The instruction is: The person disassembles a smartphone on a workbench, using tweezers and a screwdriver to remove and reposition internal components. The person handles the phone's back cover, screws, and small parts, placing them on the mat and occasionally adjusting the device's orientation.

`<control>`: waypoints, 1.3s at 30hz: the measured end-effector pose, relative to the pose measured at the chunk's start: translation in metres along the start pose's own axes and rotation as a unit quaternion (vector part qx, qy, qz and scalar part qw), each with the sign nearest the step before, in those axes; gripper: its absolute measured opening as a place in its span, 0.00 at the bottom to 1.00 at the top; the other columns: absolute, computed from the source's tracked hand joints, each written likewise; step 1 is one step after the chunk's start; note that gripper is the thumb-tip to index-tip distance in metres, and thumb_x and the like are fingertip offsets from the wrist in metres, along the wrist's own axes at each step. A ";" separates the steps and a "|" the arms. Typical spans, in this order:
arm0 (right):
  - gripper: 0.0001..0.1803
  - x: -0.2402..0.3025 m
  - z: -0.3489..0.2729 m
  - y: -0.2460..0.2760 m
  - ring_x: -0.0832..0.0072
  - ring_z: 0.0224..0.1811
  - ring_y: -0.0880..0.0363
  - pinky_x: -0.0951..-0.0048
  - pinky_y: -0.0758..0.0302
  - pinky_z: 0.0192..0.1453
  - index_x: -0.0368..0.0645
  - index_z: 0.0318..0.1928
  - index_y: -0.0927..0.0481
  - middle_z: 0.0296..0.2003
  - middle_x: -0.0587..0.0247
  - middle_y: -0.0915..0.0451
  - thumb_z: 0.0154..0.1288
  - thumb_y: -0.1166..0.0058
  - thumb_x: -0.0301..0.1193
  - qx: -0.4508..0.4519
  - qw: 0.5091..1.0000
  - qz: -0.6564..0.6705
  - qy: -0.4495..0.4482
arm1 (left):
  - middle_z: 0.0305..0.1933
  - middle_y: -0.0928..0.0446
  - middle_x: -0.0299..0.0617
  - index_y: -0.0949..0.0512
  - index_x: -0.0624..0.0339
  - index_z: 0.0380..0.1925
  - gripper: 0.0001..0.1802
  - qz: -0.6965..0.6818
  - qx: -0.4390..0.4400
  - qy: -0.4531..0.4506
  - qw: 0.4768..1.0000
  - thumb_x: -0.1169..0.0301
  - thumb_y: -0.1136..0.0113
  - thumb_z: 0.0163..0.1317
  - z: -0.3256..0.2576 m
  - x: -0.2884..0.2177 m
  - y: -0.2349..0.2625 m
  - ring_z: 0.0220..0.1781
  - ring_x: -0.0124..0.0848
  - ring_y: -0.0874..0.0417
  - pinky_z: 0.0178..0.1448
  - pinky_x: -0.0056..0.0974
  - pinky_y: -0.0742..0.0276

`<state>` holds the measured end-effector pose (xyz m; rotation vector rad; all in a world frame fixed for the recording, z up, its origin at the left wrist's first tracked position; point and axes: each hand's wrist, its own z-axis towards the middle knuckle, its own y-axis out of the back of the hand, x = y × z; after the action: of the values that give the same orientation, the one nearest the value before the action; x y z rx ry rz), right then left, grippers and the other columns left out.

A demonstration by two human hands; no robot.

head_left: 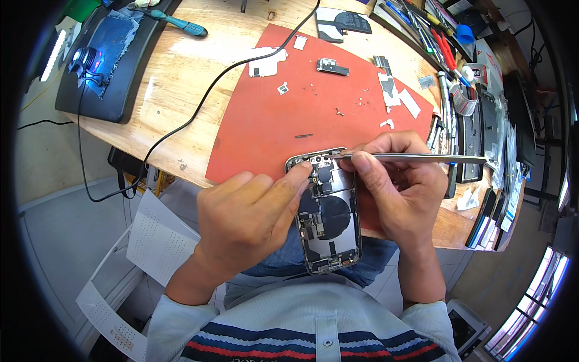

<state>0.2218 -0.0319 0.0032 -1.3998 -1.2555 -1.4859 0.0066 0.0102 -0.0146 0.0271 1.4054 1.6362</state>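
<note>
An opened smartphone point(330, 226) lies tilted at the front edge of the red mat, its inner boards, dark round coil and silvery areas exposed. My left hand point(247, 211) is closed against its left side, with the index fingertip pressing near the upper left corner by the camera openings. Pinched in my right hand point(407, 187) is a pair of metal tweezers point(431, 158). Their tips meet the phone's top edge, and the long end points right. Fingers of my right hand hide part of the upper right corner.
On the red mat point(253, 133) lie white metal shields point(268, 63), a camera module point(333, 66), a bracket point(389, 89) and several tiny screws. Beyond are a black back part point(342, 24) and a teal-handled tool point(179, 23). Pens and tools crowd the right; a black cable point(208, 90) crosses the table.
</note>
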 end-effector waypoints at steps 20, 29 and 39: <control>0.10 -0.006 -0.014 0.011 0.77 0.45 0.12 0.77 0.13 0.51 0.30 0.50 0.21 0.43 0.54 0.11 0.74 0.35 0.18 -0.011 0.995 0.086 0.046 | 0.20 0.35 0.32 0.09 0.55 0.52 0.21 0.015 -0.029 -0.032 0.999 0.74 0.25 0.55 -0.002 0.004 -0.007 0.20 0.29 0.33 0.23 0.39 0.37; 0.10 -0.005 -0.011 0.008 0.80 0.45 0.12 0.79 0.14 0.49 0.32 0.50 0.20 0.43 0.56 0.11 0.74 0.34 0.20 -0.011 0.996 0.079 0.037 | 0.20 0.34 0.32 0.09 0.55 0.51 0.20 0.017 -0.031 -0.026 0.999 0.74 0.24 0.56 -0.001 0.004 -0.007 0.20 0.29 0.33 0.23 0.39 0.37; 0.10 -0.004 -0.008 0.007 0.82 0.40 0.12 0.80 0.15 0.45 0.32 0.47 0.18 0.39 0.59 0.10 0.73 0.31 0.23 -0.021 0.999 0.023 0.038 | 0.20 0.36 0.31 0.09 0.54 0.52 0.21 0.021 -0.027 -0.029 0.999 0.74 0.24 0.55 -0.001 0.004 -0.006 0.19 0.29 0.34 0.23 0.39 0.38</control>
<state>0.2269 -0.0422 0.0009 -1.3779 -1.1441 -1.5277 0.0072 0.0112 -0.0223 0.0709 1.3240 1.6943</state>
